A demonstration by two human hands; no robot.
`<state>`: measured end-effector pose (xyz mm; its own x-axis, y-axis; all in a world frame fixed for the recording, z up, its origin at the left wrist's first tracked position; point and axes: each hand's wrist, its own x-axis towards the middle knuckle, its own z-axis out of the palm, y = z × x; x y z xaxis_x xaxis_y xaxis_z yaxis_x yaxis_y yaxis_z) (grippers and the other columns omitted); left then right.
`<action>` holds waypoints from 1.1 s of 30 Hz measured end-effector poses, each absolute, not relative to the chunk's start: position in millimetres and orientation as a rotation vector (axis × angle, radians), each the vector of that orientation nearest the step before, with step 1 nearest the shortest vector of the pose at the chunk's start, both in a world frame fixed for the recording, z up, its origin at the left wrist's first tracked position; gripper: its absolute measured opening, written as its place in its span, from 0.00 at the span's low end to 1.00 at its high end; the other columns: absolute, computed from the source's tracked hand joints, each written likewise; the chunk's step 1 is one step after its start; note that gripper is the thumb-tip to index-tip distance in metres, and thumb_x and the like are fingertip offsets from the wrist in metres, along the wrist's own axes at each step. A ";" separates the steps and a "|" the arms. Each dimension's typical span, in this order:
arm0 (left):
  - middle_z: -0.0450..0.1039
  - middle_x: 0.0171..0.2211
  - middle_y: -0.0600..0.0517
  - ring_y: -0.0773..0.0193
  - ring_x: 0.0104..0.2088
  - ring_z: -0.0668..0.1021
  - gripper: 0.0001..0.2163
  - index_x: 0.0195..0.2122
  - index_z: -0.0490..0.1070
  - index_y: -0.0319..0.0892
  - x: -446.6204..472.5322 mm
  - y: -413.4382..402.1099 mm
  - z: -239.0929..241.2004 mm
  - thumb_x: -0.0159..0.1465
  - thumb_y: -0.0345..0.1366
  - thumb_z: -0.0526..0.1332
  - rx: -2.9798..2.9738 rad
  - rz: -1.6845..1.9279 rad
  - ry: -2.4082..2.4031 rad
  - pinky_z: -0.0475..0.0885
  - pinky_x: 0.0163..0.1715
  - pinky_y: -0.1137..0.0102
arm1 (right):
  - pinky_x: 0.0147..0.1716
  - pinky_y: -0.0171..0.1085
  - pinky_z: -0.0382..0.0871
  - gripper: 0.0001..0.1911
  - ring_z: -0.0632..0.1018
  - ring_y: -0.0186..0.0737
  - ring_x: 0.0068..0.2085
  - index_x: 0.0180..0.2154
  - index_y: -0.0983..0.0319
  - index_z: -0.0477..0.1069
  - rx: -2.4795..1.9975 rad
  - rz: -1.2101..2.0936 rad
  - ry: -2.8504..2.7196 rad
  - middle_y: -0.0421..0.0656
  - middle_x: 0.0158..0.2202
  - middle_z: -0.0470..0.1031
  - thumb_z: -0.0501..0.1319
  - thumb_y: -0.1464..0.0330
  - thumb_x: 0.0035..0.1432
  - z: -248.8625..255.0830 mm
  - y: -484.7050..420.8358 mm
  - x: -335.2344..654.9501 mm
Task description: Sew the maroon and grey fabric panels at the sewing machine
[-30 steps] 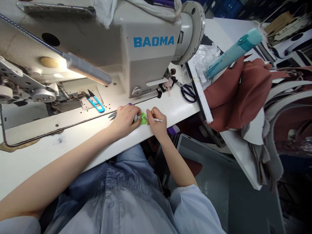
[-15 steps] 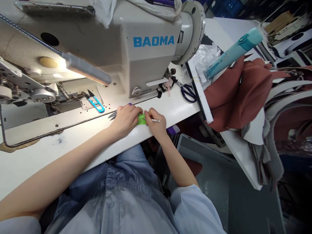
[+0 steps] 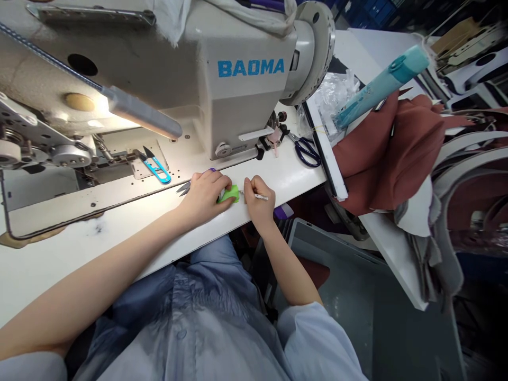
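Observation:
On the white sewing table (image 3: pixel 119 233), near its front edge, my left hand (image 3: pixel 204 194) is closed on a small bright green piece (image 3: pixel 229 195) and presses it down. Just right of it, my right hand (image 3: pixel 257 198) pinches a thin white pen-like tool (image 3: pixel 260 197), its tip at the green piece's right edge. A small pair of grey snips (image 3: pixel 183 187) lies under my left hand's far side.
The BAOMA sewing machine (image 3: pixel 222 79) stands behind my hands, with blue thread snips (image 3: pixel 156 168) on its bed. Dark-handled scissors (image 3: pixel 306 150) lie at the right. A teal tube (image 3: pixel 377 87), rust-red fabric (image 3: pixel 392 148) and grey pieces pile up beyond the table's right end.
My right hand drew slightly right, away from the green piece, and the pen swung more level. My left hand shifted its hold on the green piece, which now lies flatter.

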<state>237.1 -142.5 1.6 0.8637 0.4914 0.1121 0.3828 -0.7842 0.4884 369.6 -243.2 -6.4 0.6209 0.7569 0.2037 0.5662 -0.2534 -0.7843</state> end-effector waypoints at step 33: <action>0.73 0.46 0.45 0.52 0.49 0.72 0.15 0.51 0.66 0.43 236.0 -140.6 -3.8 0.66 0.29 0.47 2.513 0.357 0.648 0.59 0.45 0.57 | 0.28 0.32 0.58 0.20 0.66 0.33 0.23 0.23 0.58 0.53 -1.975 0.463 -1.181 0.34 0.18 0.63 0.53 0.56 0.64 -4.8 -241.5 369.9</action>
